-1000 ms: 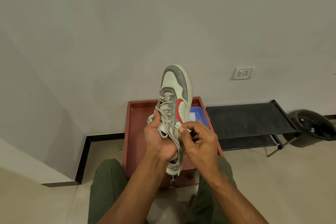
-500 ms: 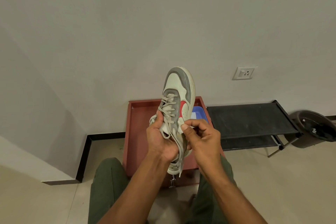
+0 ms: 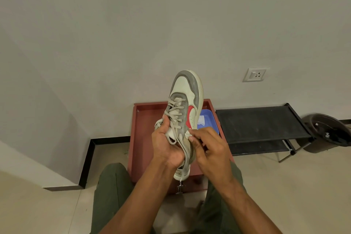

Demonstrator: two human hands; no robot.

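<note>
A white and grey sneaker (image 3: 187, 94) with a red side mark and beige laces is held up in front of me, toe pointing away. My left hand (image 3: 167, 146) grips it around the tongue and collar. My right hand (image 3: 207, 145) pinches a small white wad (image 3: 187, 135) between thumb and fingertips and presses it against the shoe's grey side panel. The heel is partly hidden behind my hands.
Below the shoe stands a reddish-brown tray table (image 3: 144, 129) holding a blue tray (image 3: 209, 119) with white wads. A black shoe rack (image 3: 262, 125) is to the right, with a dark bin (image 3: 328, 133) beyond it. A wall socket (image 3: 255, 74) sits above. My green-trousered knees (image 3: 112, 186) frame the bottom.
The shoe has tilted slightly to the right. My right hand with the wad has slid along the side of the shoe near the laces.
</note>
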